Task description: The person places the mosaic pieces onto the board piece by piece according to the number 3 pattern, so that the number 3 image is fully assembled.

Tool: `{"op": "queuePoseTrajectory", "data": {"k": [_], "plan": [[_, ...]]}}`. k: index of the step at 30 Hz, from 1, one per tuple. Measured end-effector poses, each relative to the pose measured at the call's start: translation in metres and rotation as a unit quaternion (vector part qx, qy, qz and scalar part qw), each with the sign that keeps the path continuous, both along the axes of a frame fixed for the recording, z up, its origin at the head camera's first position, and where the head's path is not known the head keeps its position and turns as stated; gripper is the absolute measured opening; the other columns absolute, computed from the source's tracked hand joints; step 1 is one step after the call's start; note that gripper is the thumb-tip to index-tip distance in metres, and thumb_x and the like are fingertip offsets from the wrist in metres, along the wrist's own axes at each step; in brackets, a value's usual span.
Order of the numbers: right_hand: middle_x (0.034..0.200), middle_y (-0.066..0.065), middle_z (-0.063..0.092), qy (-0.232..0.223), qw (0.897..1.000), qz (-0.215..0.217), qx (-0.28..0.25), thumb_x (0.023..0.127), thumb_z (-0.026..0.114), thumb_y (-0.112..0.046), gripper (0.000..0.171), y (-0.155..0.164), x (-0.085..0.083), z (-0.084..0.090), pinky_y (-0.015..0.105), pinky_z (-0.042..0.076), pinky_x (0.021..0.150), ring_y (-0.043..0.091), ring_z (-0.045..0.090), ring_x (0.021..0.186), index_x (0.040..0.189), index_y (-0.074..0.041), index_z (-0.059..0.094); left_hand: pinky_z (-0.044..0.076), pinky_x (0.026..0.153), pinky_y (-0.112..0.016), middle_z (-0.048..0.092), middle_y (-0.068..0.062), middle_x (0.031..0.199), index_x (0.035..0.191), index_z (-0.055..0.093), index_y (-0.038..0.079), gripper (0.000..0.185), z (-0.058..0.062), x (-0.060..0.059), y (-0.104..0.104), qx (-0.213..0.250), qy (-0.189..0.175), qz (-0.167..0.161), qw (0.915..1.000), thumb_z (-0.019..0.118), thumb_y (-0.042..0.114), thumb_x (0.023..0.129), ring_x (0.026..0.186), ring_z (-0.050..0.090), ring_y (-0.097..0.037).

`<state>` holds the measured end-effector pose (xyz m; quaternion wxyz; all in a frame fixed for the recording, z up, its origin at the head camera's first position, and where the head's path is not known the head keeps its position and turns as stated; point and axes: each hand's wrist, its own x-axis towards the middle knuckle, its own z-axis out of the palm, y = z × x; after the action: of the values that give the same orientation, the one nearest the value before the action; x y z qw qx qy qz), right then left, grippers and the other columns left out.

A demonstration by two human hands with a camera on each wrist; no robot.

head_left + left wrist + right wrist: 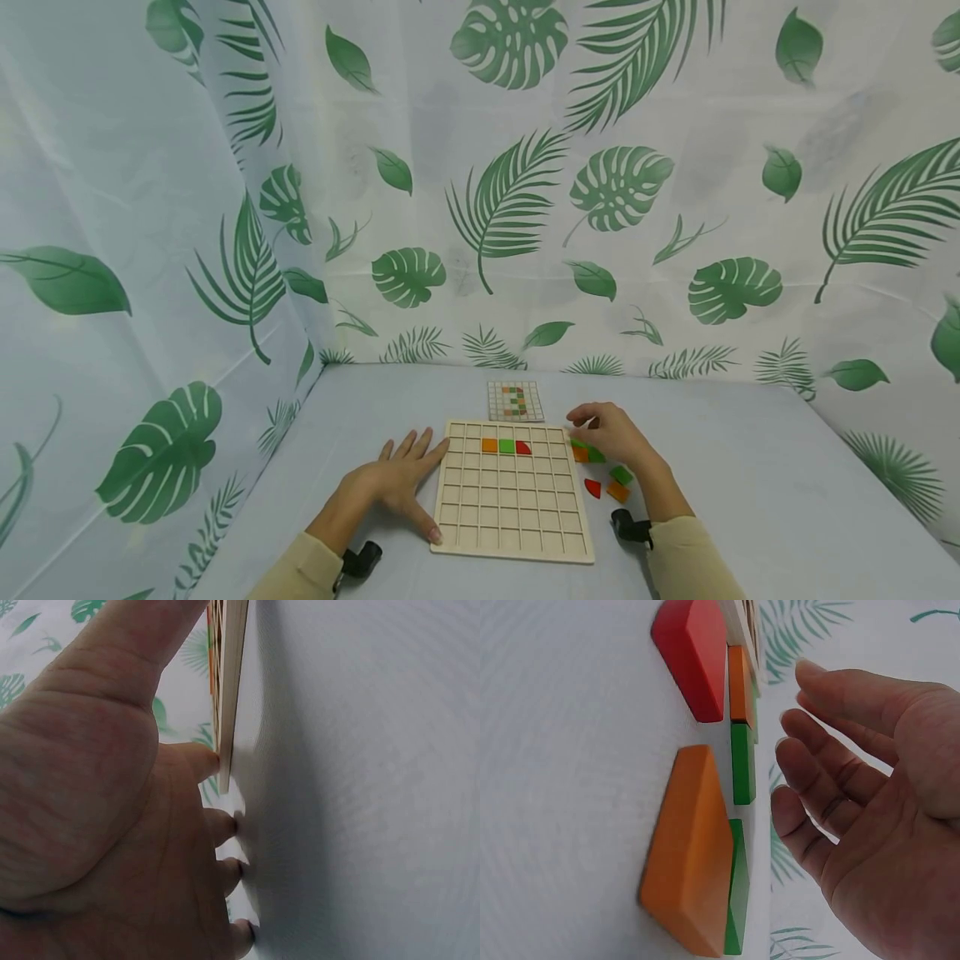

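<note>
Wooden board (510, 518) — patterned card (515, 401) beyond.

One wooden grid board (491, 497) holds three tiles (507, 447). Beside it lie one red tile (592, 488), two orange tiles (618, 492) and three green tiles (621, 475). There is one pattern card (515, 402).

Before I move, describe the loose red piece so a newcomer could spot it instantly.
Find the gridded wooden board. The loose red piece lies just off its right edge. Unlike the nearby orange piece and green piece, it is red.
</note>
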<state>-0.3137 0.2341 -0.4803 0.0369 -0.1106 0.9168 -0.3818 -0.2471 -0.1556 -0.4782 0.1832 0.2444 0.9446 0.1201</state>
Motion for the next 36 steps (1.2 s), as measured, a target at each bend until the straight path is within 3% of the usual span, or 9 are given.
{"op": "queuePoseTrajectory", "data": {"k": [16, 30, 36], "plan": [[0.097, 0.003, 0.064, -0.046, 0.998, -0.033, 0.013, 0.083, 0.075, -0.014, 0.022, 0.0000, 0.0013, -0.0031, 0.031, 0.049, 0.065, 0.021, 0.056, 0.080, 0.105, -0.011, 0.072, 0.000, 0.112, -0.063, -0.004, -0.013, 0.161, 0.156, 0.005, 0.025, 0.137, 0.0003, -0.0009, 0.0007, -0.005, 0.002, 0.002, 1.0000, 0.073, 0.080, 0.050, 0.146, -0.007, -0.037], [0.097, 0.003, 0.060, -0.043, 0.997, -0.039, 0.050, 0.083, 0.075, -0.016, 0.014, -0.0004, 0.0024, -0.0045, 0.031, 0.046, 0.066, 0.022, 0.051, 0.083, 0.097, -0.014, 0.073, 0.000, 0.112, -0.063, -0.004, -0.013, 0.161, 0.156, 0.005, 0.025, 0.137, 0.0001, -0.0008, 0.0009, -0.003, 0.003, 0.002, 1.0000, 0.073, 0.080, 0.050, 0.146, -0.007, -0.037], [0.087, 0.004, 0.058, -0.038, 0.998, -0.018, 0.037, 0.084, 0.073, -0.013, 0.009, -0.0005, 0.0018, -0.0052, 0.032, 0.046, 0.064, 0.021, 0.051, 0.078, 0.090, -0.013, 0.066, 0.000, 0.112, -0.063, -0.004, -0.013, 0.161, 0.156, 0.004, 0.025, 0.138, -0.0004, -0.0015, 0.0002, -0.005, 0.004, 0.000, 1.0000, 0.072, 0.081, 0.050, 0.146, -0.007, -0.037]]}}
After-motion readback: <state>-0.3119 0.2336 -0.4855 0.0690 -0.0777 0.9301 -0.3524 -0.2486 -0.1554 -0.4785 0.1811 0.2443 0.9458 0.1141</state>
